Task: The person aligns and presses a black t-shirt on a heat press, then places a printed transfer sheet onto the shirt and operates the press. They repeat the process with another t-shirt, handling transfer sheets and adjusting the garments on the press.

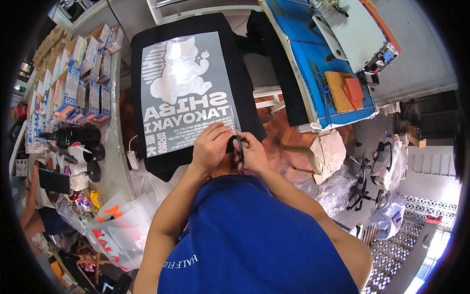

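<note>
A grey transfer sheet [169,117] with a white cartoon animal and mirrored lettering lies on a black padded board [245,83]. My left hand [211,149] is closed at the sheet's lower right edge, its fingertips pinching it. Just to its right, my right hand [250,154] is closed around black-handled scissors [239,146], whose blades are at that edge, partly hard to make out.
Stacked boxes [85,68] and black equipment [71,135] crowd the left counter [120,171]. A blue-topped bench [298,59] holds sponge pads [348,90]. At right stand a paper sack [323,157] and office chair bases [360,186]. Another person's arm [30,196] shows at far left.
</note>
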`<action>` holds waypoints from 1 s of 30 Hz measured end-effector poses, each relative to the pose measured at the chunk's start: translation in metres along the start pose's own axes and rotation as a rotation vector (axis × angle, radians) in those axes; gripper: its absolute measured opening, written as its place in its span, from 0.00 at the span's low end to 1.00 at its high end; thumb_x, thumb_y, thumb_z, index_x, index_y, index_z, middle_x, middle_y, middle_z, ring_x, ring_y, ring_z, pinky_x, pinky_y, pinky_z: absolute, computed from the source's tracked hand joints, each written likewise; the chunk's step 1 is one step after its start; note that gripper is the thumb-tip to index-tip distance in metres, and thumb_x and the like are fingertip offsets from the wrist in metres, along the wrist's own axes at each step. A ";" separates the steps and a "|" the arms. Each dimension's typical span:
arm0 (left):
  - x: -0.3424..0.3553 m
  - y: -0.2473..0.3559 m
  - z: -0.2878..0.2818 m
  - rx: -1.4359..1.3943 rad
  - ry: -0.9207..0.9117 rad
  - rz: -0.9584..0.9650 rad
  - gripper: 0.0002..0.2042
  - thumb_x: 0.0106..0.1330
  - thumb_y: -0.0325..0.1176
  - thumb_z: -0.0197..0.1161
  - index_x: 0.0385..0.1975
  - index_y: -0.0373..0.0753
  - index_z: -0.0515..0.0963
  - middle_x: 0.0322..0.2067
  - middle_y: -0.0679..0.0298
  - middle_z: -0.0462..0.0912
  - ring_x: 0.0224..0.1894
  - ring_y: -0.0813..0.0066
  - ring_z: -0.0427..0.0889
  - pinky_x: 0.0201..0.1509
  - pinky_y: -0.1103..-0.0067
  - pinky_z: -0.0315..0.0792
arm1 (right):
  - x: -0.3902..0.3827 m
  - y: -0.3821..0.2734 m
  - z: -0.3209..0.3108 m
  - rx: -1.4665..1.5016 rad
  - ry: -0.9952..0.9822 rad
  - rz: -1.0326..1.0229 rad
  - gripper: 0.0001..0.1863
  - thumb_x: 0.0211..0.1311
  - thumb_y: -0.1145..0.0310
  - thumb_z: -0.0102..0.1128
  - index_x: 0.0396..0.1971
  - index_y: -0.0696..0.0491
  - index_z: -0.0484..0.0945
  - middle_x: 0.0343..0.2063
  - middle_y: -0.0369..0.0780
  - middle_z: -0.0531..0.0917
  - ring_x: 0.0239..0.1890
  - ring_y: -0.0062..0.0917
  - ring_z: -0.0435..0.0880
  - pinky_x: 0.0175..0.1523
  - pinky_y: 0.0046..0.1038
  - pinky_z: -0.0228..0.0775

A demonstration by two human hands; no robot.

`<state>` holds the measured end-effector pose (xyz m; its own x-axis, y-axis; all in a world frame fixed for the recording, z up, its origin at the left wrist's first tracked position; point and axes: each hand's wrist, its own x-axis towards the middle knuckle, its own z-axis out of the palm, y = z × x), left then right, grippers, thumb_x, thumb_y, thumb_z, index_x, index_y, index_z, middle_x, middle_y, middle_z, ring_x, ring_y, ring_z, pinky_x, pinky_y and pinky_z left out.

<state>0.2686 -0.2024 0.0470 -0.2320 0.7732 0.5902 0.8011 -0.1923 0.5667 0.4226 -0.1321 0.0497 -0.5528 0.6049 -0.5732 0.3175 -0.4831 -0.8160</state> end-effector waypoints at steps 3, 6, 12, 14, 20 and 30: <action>-0.003 0.005 -0.004 -0.008 0.021 0.009 0.05 0.55 0.20 0.65 0.32 0.33 0.83 0.37 0.58 0.86 0.45 0.54 0.85 0.50 0.66 0.79 | 0.012 -0.002 -0.003 0.014 -0.016 -0.060 0.22 0.72 0.73 0.46 0.64 0.52 0.66 0.25 0.37 0.77 0.18 0.18 0.75 0.17 0.21 0.68; -0.003 0.013 -0.008 -0.033 0.057 -0.010 0.05 0.54 0.20 0.66 0.31 0.33 0.83 0.37 0.57 0.86 0.44 0.54 0.85 0.50 0.66 0.79 | 0.020 -0.002 -0.005 -0.001 -0.022 -0.083 0.23 0.70 0.75 0.43 0.65 0.52 0.65 0.26 0.37 0.77 0.19 0.19 0.76 0.17 0.22 0.68; 0.002 0.023 -0.021 -0.030 0.075 0.005 0.06 0.53 0.19 0.65 0.31 0.33 0.83 0.36 0.57 0.86 0.43 0.54 0.86 0.50 0.66 0.80 | 0.029 -0.007 0.001 -0.033 0.019 -0.096 0.22 0.70 0.75 0.45 0.64 0.53 0.66 0.26 0.36 0.78 0.19 0.17 0.76 0.17 0.21 0.67; 0.003 0.029 -0.027 -0.035 0.075 0.019 0.06 0.53 0.18 0.65 0.30 0.32 0.83 0.35 0.57 0.86 0.43 0.54 0.86 0.49 0.65 0.80 | 0.038 -0.015 0.004 -0.027 0.043 -0.111 0.22 0.71 0.74 0.46 0.63 0.53 0.67 0.25 0.36 0.78 0.19 0.17 0.75 0.17 0.21 0.66; 0.001 0.047 -0.045 -0.033 0.097 0.048 0.06 0.51 0.18 0.66 0.29 0.33 0.82 0.35 0.58 0.86 0.44 0.55 0.86 0.51 0.65 0.80 | 0.068 -0.042 0.010 -0.015 0.070 -0.186 0.19 0.70 0.73 0.49 0.59 0.57 0.70 0.23 0.35 0.79 0.19 0.14 0.74 0.17 0.20 0.61; -0.011 0.069 -0.074 -0.025 0.082 0.047 0.09 0.50 0.21 0.66 0.32 0.34 0.82 0.39 0.59 0.85 0.48 0.56 0.84 0.55 0.62 0.78 | 0.125 -0.093 0.022 -0.040 0.058 -0.204 0.19 0.69 0.69 0.53 0.57 0.56 0.71 0.21 0.35 0.75 0.17 0.16 0.73 0.14 0.21 0.59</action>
<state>0.2858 -0.2694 0.1222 -0.2399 0.7109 0.6611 0.7985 -0.2428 0.5509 0.3069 -0.0256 0.0555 -0.5640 0.7236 -0.3979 0.2343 -0.3218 -0.9174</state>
